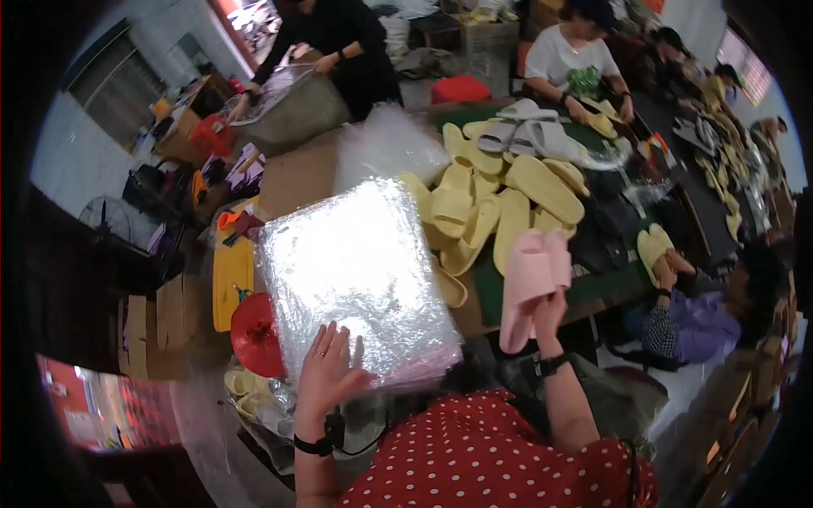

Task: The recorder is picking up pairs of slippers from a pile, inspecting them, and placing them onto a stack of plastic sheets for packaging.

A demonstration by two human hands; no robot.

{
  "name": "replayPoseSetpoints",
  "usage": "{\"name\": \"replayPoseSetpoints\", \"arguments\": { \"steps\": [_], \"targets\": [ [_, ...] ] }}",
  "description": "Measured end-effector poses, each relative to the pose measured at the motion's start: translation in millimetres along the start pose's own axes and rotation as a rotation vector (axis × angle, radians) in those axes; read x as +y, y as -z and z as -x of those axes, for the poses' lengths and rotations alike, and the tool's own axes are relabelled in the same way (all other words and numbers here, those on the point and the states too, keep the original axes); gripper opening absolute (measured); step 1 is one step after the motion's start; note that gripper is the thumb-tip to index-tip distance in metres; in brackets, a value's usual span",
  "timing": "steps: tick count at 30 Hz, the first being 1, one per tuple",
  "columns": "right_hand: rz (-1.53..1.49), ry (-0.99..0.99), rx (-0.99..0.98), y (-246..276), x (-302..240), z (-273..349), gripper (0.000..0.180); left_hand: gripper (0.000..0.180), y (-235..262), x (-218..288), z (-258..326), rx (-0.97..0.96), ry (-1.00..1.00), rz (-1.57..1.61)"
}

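Observation:
My right hand [550, 315] grips a pair of pink slide sandals [518, 296] from below, held up over the near edge of the table. My left hand [326, 360] lies with fingers spread on a stack of shiny clear plastic bags [339, 271], close to its lower edge. Glare covers most of the stack's top. Beyond the pink pair is a heap of pale yellow slide sandals [542, 190], with some grey slide sandals [525, 135] on its far side.
Loose clear plastic bags [389, 148] lie behind the stack. A red round object [257, 334] and a yellow board [233, 279] are at its left. Across the table a person in white [572, 63] handles yellow sandals; another in purple [707, 326] sits at the right. Cardboard boxes [174, 317] stand at the left.

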State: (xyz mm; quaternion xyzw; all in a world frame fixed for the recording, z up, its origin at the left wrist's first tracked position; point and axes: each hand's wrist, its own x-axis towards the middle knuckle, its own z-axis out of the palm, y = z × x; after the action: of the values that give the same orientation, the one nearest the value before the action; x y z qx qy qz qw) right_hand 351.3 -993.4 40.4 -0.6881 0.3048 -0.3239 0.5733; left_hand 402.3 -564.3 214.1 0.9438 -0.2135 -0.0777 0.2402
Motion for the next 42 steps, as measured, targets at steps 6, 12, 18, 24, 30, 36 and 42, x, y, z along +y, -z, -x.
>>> {"name": "replayPoseSetpoints", "arguments": {
  "steps": [6,12,18,24,30,36,42],
  "targets": [
    [-0.629,-0.146,-0.368,-44,-183,58,0.034,0.085,-11,-30,2,-0.053,-0.175,-0.175],
    [0.45,0.363,-0.854,-161,-192,143,0.028,0.09,-22,-41,-2,-0.004,-0.235,0.199],
    [0.719,0.577,-0.881,-185,-181,155,0.026,0.089,-31,-58,10,0.058,-0.245,0.215],
    [0.697,0.454,-0.665,-178,-170,127,0.023,0.097,-43,-66,12,0.053,-0.266,-0.175],
    [0.515,0.337,-0.239,-102,-139,78,0.018,0.092,-44,-66,9,0.071,-0.236,-0.198],
    [0.271,0.201,-0.095,-7,-130,94,0.015,0.078,-38,-49,-9,0.1,-0.183,-0.243],
    [-0.187,-0.019,-0.219,21,-152,129,0.03,0.051,-27,-39,-22,0.073,-0.167,-0.262]
  ]
}}
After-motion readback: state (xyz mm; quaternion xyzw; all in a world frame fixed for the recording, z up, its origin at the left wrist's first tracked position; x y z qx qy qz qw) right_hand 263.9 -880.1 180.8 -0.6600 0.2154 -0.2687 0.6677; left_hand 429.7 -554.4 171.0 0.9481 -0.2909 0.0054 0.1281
